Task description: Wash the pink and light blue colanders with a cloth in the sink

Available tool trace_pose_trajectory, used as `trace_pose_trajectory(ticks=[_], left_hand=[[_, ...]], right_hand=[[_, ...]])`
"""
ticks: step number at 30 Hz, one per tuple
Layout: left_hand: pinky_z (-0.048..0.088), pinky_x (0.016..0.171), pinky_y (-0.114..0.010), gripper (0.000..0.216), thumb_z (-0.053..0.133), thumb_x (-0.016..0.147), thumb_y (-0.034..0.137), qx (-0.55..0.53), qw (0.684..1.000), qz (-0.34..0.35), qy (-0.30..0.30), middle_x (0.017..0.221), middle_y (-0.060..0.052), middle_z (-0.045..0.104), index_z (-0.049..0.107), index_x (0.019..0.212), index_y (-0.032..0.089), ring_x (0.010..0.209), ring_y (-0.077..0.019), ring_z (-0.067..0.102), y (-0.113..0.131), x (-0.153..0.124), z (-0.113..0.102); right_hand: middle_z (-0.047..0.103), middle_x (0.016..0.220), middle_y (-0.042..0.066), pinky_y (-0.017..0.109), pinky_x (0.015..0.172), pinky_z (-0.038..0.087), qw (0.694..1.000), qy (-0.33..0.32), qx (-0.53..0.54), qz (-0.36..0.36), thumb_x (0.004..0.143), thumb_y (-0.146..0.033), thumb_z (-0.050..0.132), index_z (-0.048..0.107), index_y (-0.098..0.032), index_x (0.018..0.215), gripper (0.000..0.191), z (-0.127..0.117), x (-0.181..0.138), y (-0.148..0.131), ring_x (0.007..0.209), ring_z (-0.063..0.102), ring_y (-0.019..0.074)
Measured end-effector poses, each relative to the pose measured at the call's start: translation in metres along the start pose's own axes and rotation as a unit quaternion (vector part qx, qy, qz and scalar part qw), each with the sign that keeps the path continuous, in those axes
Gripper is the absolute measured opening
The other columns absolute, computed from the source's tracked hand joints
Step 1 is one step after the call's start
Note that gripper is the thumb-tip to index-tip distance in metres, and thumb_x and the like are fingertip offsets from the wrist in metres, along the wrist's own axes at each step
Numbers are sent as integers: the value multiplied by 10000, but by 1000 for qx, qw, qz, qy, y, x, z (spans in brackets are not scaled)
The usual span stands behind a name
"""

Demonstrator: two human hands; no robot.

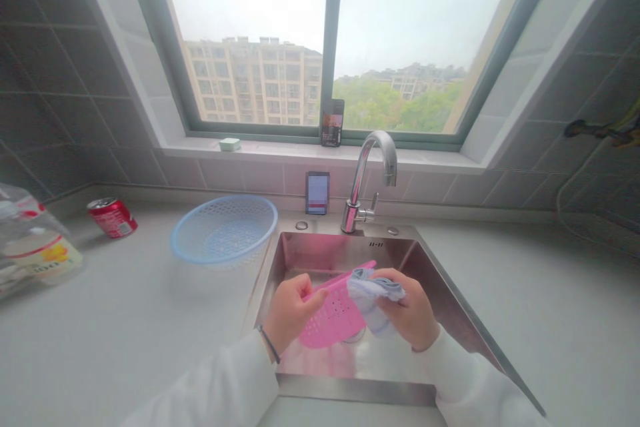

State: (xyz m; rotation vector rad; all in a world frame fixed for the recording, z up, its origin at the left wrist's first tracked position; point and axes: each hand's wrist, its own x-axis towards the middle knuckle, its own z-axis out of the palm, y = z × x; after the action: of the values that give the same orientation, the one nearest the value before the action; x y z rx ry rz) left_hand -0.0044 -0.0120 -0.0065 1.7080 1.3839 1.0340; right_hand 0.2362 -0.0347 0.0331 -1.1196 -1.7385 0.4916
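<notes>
Over the steel sink (350, 387), my left hand (293, 310) grips the near-left rim of a pink perforated plastic basket (330, 320), which is tilted. My right hand (413, 310) is closed round a bunched white and grey-blue cloth (373, 297). The cloth lies against the right side of the pink basket or just in front of it; I cannot tell whether they touch. Part of the sink drain (356, 337) shows beneath the basket.
A chrome faucet (356, 197) rises behind the sink. Left on the counter are a blue mesh basket (225, 230), a red can (113, 217) lying tilted and a clear plastic jug (37, 247). Two phones lean at the back, one on the sill (270, 155), where a green soap-like block (230, 145) also sits.
</notes>
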Motion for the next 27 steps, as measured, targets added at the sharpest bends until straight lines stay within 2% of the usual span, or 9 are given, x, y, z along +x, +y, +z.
trace_pose_trajectory(ticks=[6, 9, 13, 18, 21, 24, 27], left_hand=[[217, 540, -251, 434, 564, 765, 539, -55, 998, 2, -10, 542, 59, 329, 338, 574, 221, 547, -109, 326, 2, -2, -2], [219, 538, -253, 421, 553, 762, 528, -71, 997, 6, -12, 541, 61, 319, 328, 574, 226, 543, -109, 317, 2, -2, -1], [209, 540, -257, 416, 552, 758, 512, -39, 999, 3, 3, 537, 61, 315, 319, 568, 225, 547, -111, 317, 1, -1, 0], [192, 542, -264, 438, 569, 762, 526, 13, 1000, 6, -7, 522, 60, 323, 343, 557, 212, 542, -110, 327, 2, 2, 3], [189, 545, -267, 456, 573, 765, 542, 29, 999, 22, -26, 522, 57, 330, 345, 556, 208, 545, -110, 329, 3, 1, 4], [194, 548, -263, 462, 568, 770, 559, 24, 999, 27, -32, 528, 56, 337, 349, 563, 208, 549, -110, 329, 3, 0, 3], [198, 544, -255, 462, 561, 765, 567, -8, 999, 16, -26, 533, 56, 331, 344, 563, 213, 549, -110, 322, 3, 0, 1]], right_hand=[[747, 818, 69, 350, 704, 546, 982, 139, -60, 114, 798, -459, 644, 707, -186, 873, 290, -34, 15, 34, 766, 694, 261], [746, 828, 83, 366, 696, 542, 975, 167, -70, 128, 784, -457, 643, 707, -172, 891, 311, -39, 17, 40, 775, 692, 276], [736, 780, 61, 323, 629, 529, 987, 132, -47, 80, 793, -460, 667, 692, -179, 860, 290, -22, 10, 25, 691, 680, 237], [717, 704, 21, 257, 547, 494, 999, 7, 10, -31, 841, -444, 660, 688, -195, 857, 251, 12, -4, -5, 581, 650, 175], [741, 748, 31, 249, 570, 509, 995, -52, 19, -84, 861, -469, 651, 703, -200, 885, 275, 22, -9, -13, 607, 671, 173], [748, 773, 37, 262, 616, 526, 997, -24, -11, -71, 869, -455, 642, 713, -205, 894, 261, 15, -6, -8, 637, 682, 181], [746, 771, 38, 291, 652, 539, 998, 44, -38, 5, 860, -472, 630, 707, -209, 868, 274, -5, 2, 10, 673, 690, 206]])
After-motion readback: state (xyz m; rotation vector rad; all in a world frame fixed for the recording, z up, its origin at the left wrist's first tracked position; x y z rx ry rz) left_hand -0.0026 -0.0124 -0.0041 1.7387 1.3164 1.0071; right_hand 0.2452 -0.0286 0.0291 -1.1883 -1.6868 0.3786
